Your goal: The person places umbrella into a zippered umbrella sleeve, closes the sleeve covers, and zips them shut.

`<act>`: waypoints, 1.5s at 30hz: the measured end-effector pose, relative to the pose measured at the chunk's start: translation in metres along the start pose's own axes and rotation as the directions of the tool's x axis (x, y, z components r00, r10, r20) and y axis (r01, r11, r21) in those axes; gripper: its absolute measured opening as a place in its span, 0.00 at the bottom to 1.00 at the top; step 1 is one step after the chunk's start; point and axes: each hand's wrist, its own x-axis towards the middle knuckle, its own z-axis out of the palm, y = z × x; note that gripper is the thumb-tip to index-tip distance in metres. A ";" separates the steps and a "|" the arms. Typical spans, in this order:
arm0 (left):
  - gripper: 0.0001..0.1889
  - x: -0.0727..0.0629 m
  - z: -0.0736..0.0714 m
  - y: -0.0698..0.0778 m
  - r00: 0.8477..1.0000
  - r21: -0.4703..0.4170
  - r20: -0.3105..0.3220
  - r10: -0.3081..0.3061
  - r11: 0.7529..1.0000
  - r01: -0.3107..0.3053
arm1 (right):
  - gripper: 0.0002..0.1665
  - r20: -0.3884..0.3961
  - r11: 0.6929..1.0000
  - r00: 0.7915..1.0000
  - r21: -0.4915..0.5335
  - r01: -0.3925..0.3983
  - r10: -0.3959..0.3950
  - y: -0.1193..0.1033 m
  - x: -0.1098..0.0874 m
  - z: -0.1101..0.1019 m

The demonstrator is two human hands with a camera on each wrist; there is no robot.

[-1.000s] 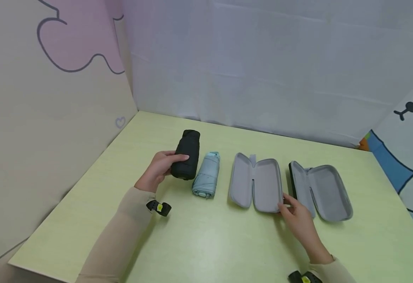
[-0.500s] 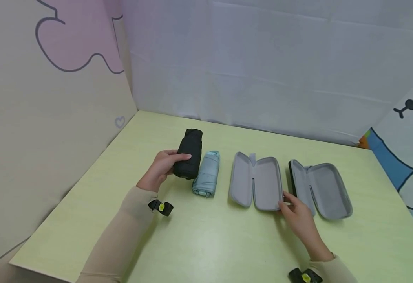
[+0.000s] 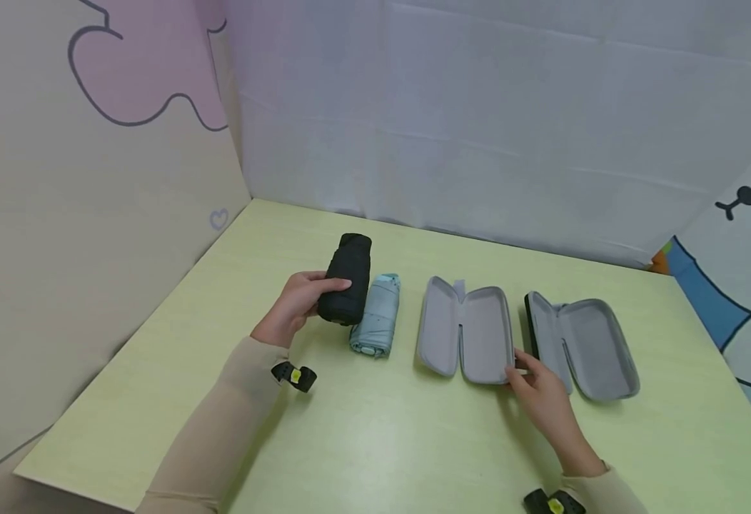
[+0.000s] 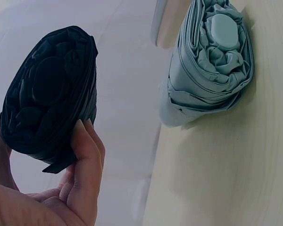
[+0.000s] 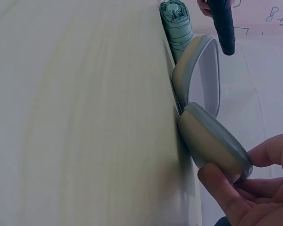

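On the table (image 3: 375, 442) lie, left to right, an umbrella (image 3: 377, 318), one case (image 3: 486, 334), another case (image 3: 597, 350).

Both our arms extended from the near edge, well apart. Our left arm (image 3: 215, 428), in a long beige sleeve, slanted from the near left toward the far middle, with a dark band (image 3: 305, 378) at the wrist. Our left hand (image 3: 297, 300) was bare and closed in a grip, its thumb (image 3: 333, 285) pointing right and its fingers (image 4: 87, 160) bent. Our right arm (image 3: 607, 492) lay at the near right, angled far and left, with a matching band (image 3: 552, 503). Our right hand (image 3: 545, 407), nearer than the left, was set in a pinch between thumb and finger.
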 end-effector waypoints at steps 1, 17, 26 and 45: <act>0.33 0.000 0.000 0.000 1.000 -0.002 0.000 -0.001 1.000 0.001 | 0.27 -0.001 1.000 1.000 -0.001 0.003 -0.003 0.000 0.000 0.000; 0.32 -0.001 0.007 0.003 1.000 -0.026 0.020 -0.001 1.000 0.001 | 0.27 -0.029 0.999 0.999 -0.010 0.038 -0.038 -0.002 0.003 -0.002; 0.32 0.000 0.012 0.003 0.999 -0.037 0.032 -0.005 0.999 0.006 | 0.26 -0.041 0.998 0.998 -0.022 0.050 -0.051 -0.002 0.003 -0.002; 0.32 0.000 0.020 0.004 0.998 -0.035 0.057 0.015 0.999 -0.013 | 0.27 -0.028 0.999 1.000 -0.032 0.011 -0.012 0.001 0.000 0.001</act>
